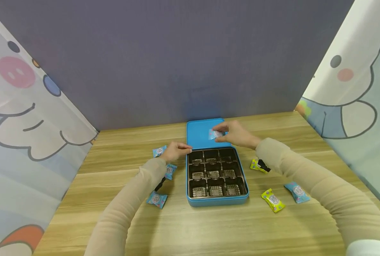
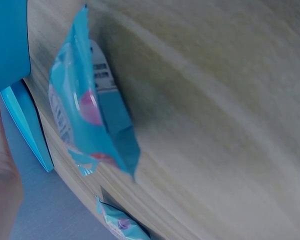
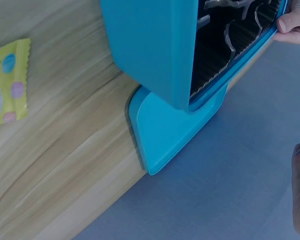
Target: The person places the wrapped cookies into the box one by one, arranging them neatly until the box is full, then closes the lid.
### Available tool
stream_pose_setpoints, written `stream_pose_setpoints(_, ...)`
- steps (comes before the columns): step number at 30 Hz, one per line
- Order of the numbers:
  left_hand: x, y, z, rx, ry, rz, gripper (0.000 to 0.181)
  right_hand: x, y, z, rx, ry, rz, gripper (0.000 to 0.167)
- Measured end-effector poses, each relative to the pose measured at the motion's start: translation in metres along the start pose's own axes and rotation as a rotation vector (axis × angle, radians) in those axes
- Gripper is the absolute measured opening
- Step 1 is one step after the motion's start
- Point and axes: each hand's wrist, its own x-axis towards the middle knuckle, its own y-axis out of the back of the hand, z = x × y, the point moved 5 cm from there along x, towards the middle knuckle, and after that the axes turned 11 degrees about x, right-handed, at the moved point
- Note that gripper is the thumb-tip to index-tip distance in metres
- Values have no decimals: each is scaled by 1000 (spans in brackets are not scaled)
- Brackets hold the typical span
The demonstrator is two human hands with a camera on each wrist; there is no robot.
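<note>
A blue box (image 1: 217,201) with a black tray (image 1: 213,166) divided into several compartments sits on the table, and no candy shows in them. Behind it lies the blue lid (image 1: 198,134). At the box's far left corner my left hand (image 1: 173,153) pinches the rim between thumb and fingers, as the right wrist view shows. Above the lid, my right hand (image 1: 237,135) pinches a blue wrapped candy (image 1: 213,134) between thumb and fingers. Only that candy's edge appears in the right wrist view. A blue candy (image 2: 82,105) lies beside my left hand in the left wrist view.
Left of the box are several blue candies (image 1: 158,200), partly beneath my left forearm. On the right lie two yellow candies (image 1: 273,201) and another blue candy (image 1: 297,192). A grey wall (image 1: 177,64) stands behind the wooden table (image 1: 215,231), with printed curtains at both sides.
</note>
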Motion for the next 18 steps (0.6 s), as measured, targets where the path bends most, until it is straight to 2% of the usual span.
stream_pose_setpoints(12,0,0,1,-21,-5,13,31,2,-13,-4,-17,30,8,48)
stream_pose_setpoints(18,-2,-1,1,-19,15,6,31,3,-21,-6,-11,36,-13,47)
